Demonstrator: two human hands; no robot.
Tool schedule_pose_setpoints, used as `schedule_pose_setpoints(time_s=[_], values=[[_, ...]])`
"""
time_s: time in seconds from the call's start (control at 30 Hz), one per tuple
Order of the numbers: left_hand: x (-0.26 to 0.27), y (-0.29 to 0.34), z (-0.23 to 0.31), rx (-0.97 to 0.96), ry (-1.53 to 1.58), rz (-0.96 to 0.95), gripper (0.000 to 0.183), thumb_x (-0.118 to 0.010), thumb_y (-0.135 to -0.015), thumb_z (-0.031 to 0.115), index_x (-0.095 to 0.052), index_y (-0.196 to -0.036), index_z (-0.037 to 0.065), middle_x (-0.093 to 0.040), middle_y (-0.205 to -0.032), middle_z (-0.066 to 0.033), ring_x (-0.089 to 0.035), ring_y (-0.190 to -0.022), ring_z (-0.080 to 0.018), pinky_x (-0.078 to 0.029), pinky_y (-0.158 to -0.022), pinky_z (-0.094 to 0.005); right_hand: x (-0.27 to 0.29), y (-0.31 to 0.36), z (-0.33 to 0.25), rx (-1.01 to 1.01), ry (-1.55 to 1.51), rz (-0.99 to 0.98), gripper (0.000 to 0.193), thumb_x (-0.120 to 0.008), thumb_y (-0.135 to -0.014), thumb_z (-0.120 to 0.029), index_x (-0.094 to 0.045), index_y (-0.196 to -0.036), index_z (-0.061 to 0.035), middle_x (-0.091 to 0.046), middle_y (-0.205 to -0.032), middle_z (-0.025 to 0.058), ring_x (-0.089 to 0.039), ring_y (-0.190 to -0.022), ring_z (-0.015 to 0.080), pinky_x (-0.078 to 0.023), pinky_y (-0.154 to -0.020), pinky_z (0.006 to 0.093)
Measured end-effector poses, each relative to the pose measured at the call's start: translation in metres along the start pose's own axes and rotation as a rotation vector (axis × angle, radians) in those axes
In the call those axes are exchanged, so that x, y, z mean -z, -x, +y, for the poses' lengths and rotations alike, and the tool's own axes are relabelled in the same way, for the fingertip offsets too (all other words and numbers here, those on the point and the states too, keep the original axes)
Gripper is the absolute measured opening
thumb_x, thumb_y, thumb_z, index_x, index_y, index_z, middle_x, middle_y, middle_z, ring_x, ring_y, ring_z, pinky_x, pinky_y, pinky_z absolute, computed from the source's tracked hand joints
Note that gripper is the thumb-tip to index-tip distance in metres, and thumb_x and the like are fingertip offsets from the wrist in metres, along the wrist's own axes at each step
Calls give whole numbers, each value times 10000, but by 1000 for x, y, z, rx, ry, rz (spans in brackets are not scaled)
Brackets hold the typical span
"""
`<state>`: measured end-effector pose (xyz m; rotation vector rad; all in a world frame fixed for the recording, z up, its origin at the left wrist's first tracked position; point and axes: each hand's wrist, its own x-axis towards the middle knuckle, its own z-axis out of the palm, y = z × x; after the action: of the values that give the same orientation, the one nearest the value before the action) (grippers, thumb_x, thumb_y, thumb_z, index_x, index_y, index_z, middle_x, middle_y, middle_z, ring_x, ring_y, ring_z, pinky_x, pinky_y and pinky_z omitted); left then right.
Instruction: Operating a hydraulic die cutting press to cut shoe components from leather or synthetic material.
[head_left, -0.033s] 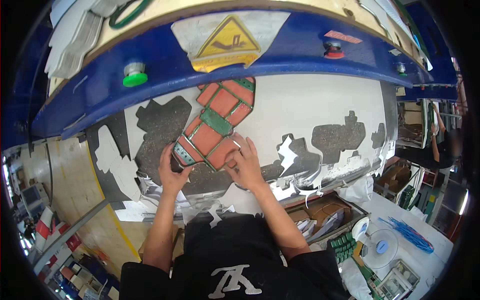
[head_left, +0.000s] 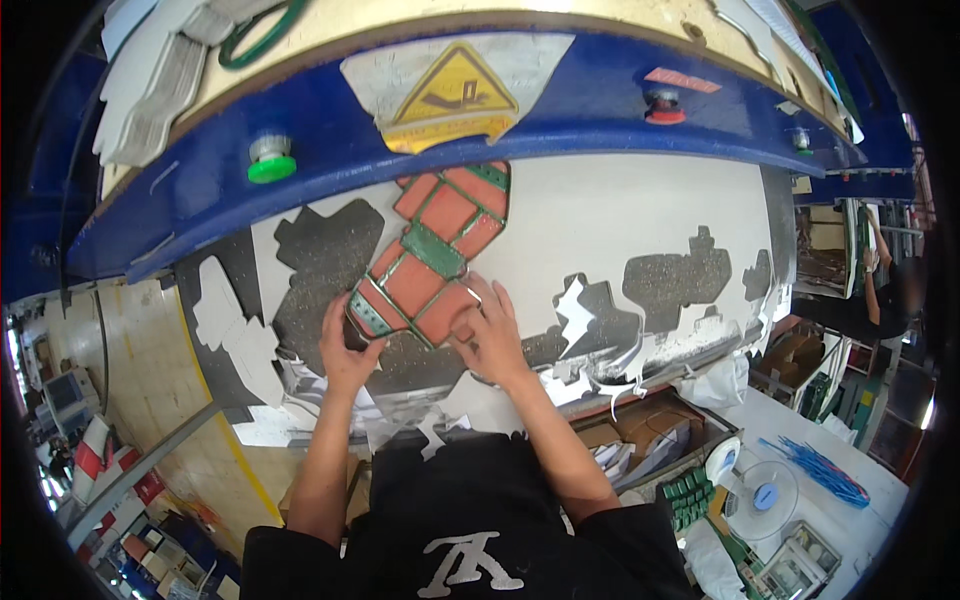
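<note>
A cutting die (head_left: 408, 287) with red foam pads and green metal edges lies slanted on a white sheet (head_left: 600, 215), its far end close to the blue press beam. My left hand (head_left: 345, 352) grips its near left corner, thumb and fingers apart around the edge. On the die's near right side, my right hand (head_left: 492, 338) is curled around the rim, with the thumb tucked in. Holes cut in the sheet let the dark speckled cutting board (head_left: 330, 245) show through.
The blue beam (head_left: 570, 138) spans the far side, carrying a green button (head_left: 271, 160) and a red button (head_left: 664, 108). White offcuts (head_left: 235, 325) lie at left. A scrap box (head_left: 655, 440) and a small fan (head_left: 762, 497) stand at near right. Another person (head_left: 890, 290) works at far right.
</note>
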<state>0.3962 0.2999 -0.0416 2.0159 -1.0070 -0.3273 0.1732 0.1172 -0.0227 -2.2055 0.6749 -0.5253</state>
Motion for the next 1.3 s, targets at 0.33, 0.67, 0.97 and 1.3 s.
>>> schedule_pose_setpoints(time_s=[0.33, 0.67, 0.97, 1.3], values=[[1, -3, 15, 53, -27, -40, 888, -932, -686, 182, -554, -1477, 41, -597, -1497, -239, -587, -1382, -438, -487, -1150, -485, 4, 5, 4, -27, 5, -44, 433, -904, -710, -103, -617, -1030, -154, -519, -1543, 218, -440, -1518, 433, -286, -1258, 607], [5, -5, 17, 19, -9, -23, 714, -892, -771, 208, -605, -1392, 3, -692, -1362, -234, -627, -1330, -450, -503, -1124, -500, -2, 17, 14, -39, 50, -89, 406, -890, -705, -151, -655, -1034, -196, -515, -1555, 226, -476, -1495, 456, -296, -1230, 637], [3, -6, 13, 19, 13, -34, 681, -885, -815, 227, -604, -1386, -14, -696, -1355, -242, -643, -1312, -458, -517, -1112, -523, 18, 10, 32, -153, -428, 8, 861, -1031, -669, -466, -544, -1267, -84, -583, -1434, 248, -553, -1409, 433, -374, -1195, 584], [7, -10, 16, 13, -4, -49, 666, -890, -767, 181, -631, -1345, -24, -725, -1317, -215, -659, -1298, -438, -535, -1096, -506, 72, -113, 82, 1, 86, -72, 864, -933, -666, -678, -585, -1207, -101, -406, -1662, 326, -293, -1590, 533, -59, -1277, 694]])
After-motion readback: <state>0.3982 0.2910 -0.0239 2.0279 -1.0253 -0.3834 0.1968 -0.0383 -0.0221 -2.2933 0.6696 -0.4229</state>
